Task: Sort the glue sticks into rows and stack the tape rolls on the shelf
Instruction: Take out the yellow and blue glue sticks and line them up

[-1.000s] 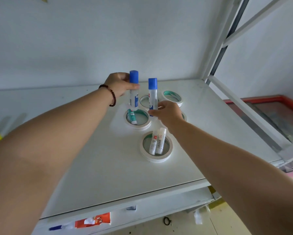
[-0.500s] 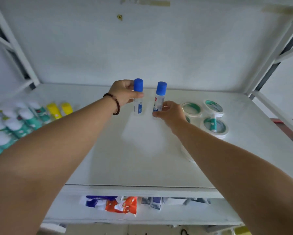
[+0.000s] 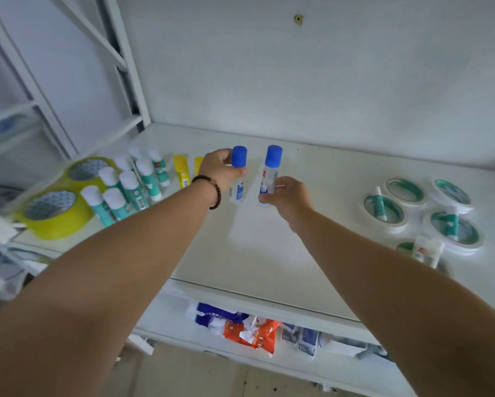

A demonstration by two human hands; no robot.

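Far left: green-and-white glue sticks (image 3: 126, 190) already in rows beside yellow tape rolls (image 3: 54, 213). Centre: left hand (image 3: 219, 173) and right hand (image 3: 286, 196) each grip one upright blue-capped glue stick (image 3: 238, 173), unplaced. Right: white tape rolls (image 3: 406, 193) unstacked, stray sticks lying inside them.

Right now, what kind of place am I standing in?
Probably a stationery stockroom or shop: white metal shelf against a bare wall, rows of glue sticks, yellow tape rolls, and packaged goods on the shelf below.
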